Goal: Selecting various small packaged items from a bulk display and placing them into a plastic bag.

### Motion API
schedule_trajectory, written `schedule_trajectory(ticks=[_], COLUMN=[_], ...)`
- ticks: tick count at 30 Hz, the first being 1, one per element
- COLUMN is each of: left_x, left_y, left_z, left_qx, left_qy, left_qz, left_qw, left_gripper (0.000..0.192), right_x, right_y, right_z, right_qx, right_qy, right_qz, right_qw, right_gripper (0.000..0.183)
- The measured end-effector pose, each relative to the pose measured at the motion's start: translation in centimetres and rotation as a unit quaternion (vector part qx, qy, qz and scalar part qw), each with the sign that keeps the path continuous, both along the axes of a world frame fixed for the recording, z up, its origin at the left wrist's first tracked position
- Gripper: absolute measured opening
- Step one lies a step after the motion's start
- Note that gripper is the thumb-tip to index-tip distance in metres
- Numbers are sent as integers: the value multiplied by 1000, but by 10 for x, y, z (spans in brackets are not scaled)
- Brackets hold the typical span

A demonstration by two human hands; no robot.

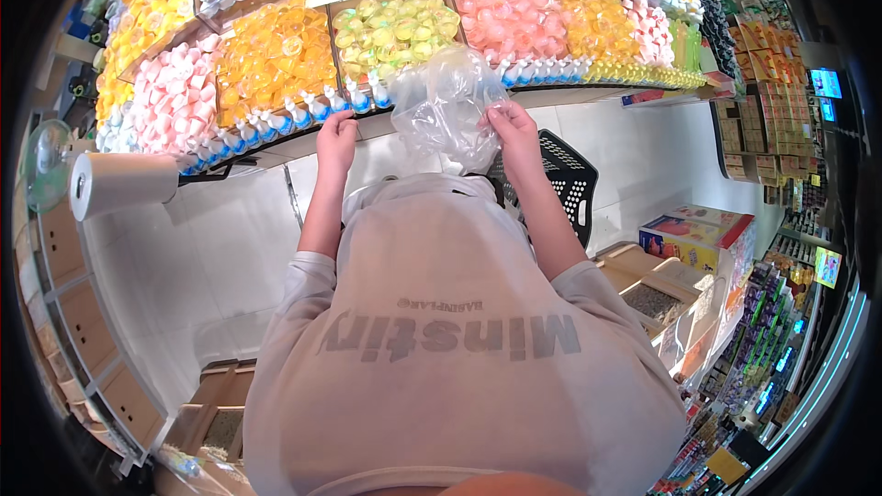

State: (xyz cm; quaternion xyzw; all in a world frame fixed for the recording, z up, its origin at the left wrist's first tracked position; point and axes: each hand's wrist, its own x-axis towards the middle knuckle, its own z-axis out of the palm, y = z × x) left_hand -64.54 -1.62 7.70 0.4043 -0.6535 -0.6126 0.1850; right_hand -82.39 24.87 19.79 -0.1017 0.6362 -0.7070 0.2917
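Observation:
A clear plastic bag point(448, 110) hangs crumpled over the front edge of a candy display. My right hand point(517, 134) pinches its right side between thumb and fingers. To the left, apart from the bag, my left hand point(337, 141) has its fingers drawn together with nothing visible in them. Its fingertips are close to a row of small blue-and-white bottle-shaped items point(317, 109) along the display edge. Beyond the bag are bins of green round packs point(393, 31), pink round packs point(510, 17) and orange packs point(279, 55).
A black perforated basket point(568, 179) is below my right forearm. At the left end of the display, a white plastic roll point(124, 182) sits on a black holder. Wooden bulk bins point(651, 289) and a printed carton point(696, 238) stand at the right. Shelves point(765, 124) line the far right.

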Motion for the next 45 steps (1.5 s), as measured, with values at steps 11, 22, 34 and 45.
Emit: schedule_trajectory(ticks=[11, 22, 34, 45], left_x=[-44, -28, -70, -33], left_y=[49, 12, 23, 21], left_z=[59, 46, 167, 182], left_qx=[216, -388, -224, -536], left_qy=[83, -204, -104, 142], left_qz=[-189, -118, -342, -187], left_qw=[954, 891, 907, 811], left_gripper=[27, 21, 38, 11], right_x=[31, 20, 16, 2], right_y=[-14, 8, -36, -63], right_z=[5, -9, 45, 107], right_qx=[239, 444, 327, 143], right_qy=[226, 321, 313, 657], right_qz=[195, 107, 94, 96], right_qw=[924, 830, 887, 734], right_gripper=[15, 20, 32, 12])
